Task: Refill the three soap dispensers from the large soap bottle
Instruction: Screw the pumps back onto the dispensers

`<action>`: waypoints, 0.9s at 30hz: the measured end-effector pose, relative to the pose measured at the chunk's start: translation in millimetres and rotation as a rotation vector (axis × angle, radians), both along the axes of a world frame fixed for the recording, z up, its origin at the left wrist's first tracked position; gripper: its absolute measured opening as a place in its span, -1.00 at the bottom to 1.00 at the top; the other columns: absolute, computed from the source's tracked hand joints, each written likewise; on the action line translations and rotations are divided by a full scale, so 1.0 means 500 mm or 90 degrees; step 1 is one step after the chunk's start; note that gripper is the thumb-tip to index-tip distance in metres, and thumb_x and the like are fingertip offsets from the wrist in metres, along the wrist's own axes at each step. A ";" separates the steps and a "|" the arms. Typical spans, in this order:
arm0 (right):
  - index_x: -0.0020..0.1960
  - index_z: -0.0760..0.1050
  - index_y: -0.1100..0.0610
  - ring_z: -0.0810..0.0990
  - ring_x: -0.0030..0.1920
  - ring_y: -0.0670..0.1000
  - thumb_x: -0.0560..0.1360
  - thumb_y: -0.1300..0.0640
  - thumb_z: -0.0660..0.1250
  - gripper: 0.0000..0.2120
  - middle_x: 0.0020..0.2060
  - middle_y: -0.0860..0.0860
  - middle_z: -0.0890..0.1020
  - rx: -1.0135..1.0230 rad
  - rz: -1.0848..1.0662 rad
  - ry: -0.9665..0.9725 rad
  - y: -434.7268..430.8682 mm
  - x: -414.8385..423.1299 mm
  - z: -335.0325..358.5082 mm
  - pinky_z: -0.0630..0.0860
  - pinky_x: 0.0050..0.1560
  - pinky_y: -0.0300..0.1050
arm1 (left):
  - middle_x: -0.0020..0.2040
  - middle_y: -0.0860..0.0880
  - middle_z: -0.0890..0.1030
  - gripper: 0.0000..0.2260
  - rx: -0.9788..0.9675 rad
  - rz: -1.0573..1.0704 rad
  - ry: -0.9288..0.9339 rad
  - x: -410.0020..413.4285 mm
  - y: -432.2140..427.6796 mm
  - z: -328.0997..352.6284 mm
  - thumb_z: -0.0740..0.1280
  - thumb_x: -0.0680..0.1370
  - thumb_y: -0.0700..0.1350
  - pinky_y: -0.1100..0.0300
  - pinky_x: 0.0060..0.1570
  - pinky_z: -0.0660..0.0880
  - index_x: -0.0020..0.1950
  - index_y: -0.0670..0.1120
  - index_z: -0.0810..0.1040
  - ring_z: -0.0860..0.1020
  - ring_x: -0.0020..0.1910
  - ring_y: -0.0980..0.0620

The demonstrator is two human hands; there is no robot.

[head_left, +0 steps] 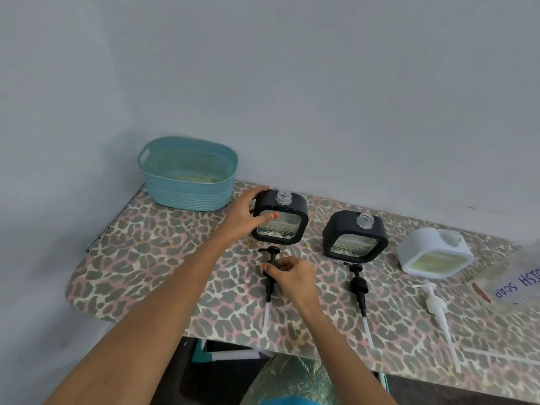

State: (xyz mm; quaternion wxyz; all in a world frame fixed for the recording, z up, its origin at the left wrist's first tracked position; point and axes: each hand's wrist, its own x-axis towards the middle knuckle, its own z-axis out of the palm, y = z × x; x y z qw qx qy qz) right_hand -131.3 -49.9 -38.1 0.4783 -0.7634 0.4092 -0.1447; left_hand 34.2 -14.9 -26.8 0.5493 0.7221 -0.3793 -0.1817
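Fingers of left hand (pixel 242 217) are gripping the leftmost dispenser (pixel 298 204); right hand (pixel 292 276) is pinching the black pump (pixel 269 285) before it.

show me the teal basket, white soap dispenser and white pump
teal plastic basket (pixel 187 197), head view, front wall
white square soap dispenser (pixel 422 241), head view, top shoulder
white plastic pump (pixel 435 303), head view, collar
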 end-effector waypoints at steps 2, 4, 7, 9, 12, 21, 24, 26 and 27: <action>-0.20 0.58 0.27 0.49 -0.37 -0.04 0.36 0.08 0.48 -0.77 -0.41 0.01 0.54 0.013 -0.007 -0.023 -0.006 -0.009 0.016 0.36 -0.42 -0.38 | 0.36 -0.03 0.38 -0.45 0.010 0.001 -0.005 0.002 0.001 0.003 0.44 0.41 -0.06 0.05 0.33 0.33 0.35 0.00 0.35 0.33 0.35 0.04; -0.20 0.57 0.19 0.51 -0.34 -0.07 0.36 0.09 0.48 -0.82 -0.39 -0.05 0.54 0.012 -0.014 -0.047 -0.016 -0.015 0.041 0.38 -0.39 -0.44 | 0.35 -0.03 0.39 -0.47 0.015 0.001 -0.011 0.002 0.000 0.005 0.44 0.41 -0.06 0.05 0.32 0.34 0.35 0.00 0.35 0.34 0.33 0.04; -0.09 0.56 0.17 0.50 -0.31 -0.16 0.36 0.07 0.48 -0.78 -0.33 -0.10 0.53 -0.023 -0.021 -0.076 -0.037 -0.017 0.093 0.41 -0.36 -0.49 | 0.35 -0.04 0.38 -0.49 0.011 0.003 -0.011 -0.001 0.000 0.012 0.42 0.43 -0.08 0.19 0.22 0.31 0.34 -0.03 0.36 0.33 0.30 0.09; 0.00 0.57 0.21 0.52 -0.25 -0.14 0.36 0.05 0.47 -0.70 -0.25 -0.05 0.57 -0.052 -0.013 -0.091 -0.053 -0.010 0.130 0.43 -0.31 -0.45 | 0.36 -0.05 0.38 -0.50 0.013 0.003 -0.006 0.000 -0.001 0.015 0.42 0.44 -0.09 0.21 0.20 0.30 0.34 -0.03 0.36 0.34 0.31 0.05; 0.04 0.57 0.20 0.54 -0.18 -0.10 0.37 0.04 0.46 -0.68 -0.18 -0.01 0.60 -0.098 -0.016 -0.142 -0.077 0.008 0.190 0.42 -0.24 -0.44 | 0.35 -0.05 0.40 -0.51 0.025 0.001 0.006 0.004 -0.002 0.016 0.42 0.43 -0.09 0.15 0.23 0.34 0.33 -0.02 0.37 0.36 0.32 -0.02; 0.03 0.54 0.16 0.56 -0.18 -0.16 0.38 0.11 0.46 -0.73 -0.10 0.01 0.61 -0.168 -0.066 -0.347 -0.144 0.109 0.296 0.45 -0.23 -0.52 | 0.33 -0.08 0.41 -0.51 0.016 -0.017 0.028 0.009 -0.002 0.014 0.42 0.43 -0.15 0.11 0.24 0.39 0.32 -0.04 0.36 0.38 0.29 0.00; 0.01 0.52 0.13 0.57 -0.15 -0.14 0.39 0.14 0.46 -0.77 -0.07 0.01 0.61 -0.168 -0.066 -0.381 -0.151 0.130 0.294 0.47 -0.19 -0.48 | 0.32 -0.06 0.41 -0.51 0.016 -0.023 0.029 0.014 -0.004 0.014 0.42 0.43 -0.17 0.15 0.20 0.41 0.32 -0.02 0.37 0.37 0.24 0.07; -0.02 0.50 0.10 0.58 -0.15 -0.16 0.39 0.17 0.45 -0.79 -0.07 0.02 0.60 -0.166 -0.062 -0.400 -0.152 0.141 0.287 0.52 -0.14 -0.41 | 0.30 -0.05 0.42 -0.49 0.019 -0.022 0.023 0.020 -0.005 0.013 0.43 0.42 -0.18 0.17 0.19 0.40 0.33 -0.02 0.37 0.37 0.22 0.09; -0.02 0.49 0.10 0.58 -0.15 -0.18 0.39 0.19 0.45 -0.79 -0.08 0.01 0.59 -0.163 -0.059 -0.410 -0.153 0.145 0.283 0.54 -0.11 -0.38 | 0.30 -0.04 0.42 -0.49 0.020 -0.023 0.021 0.022 -0.005 0.012 0.44 0.41 -0.18 0.18 0.18 0.40 0.33 -0.02 0.38 0.38 0.22 0.08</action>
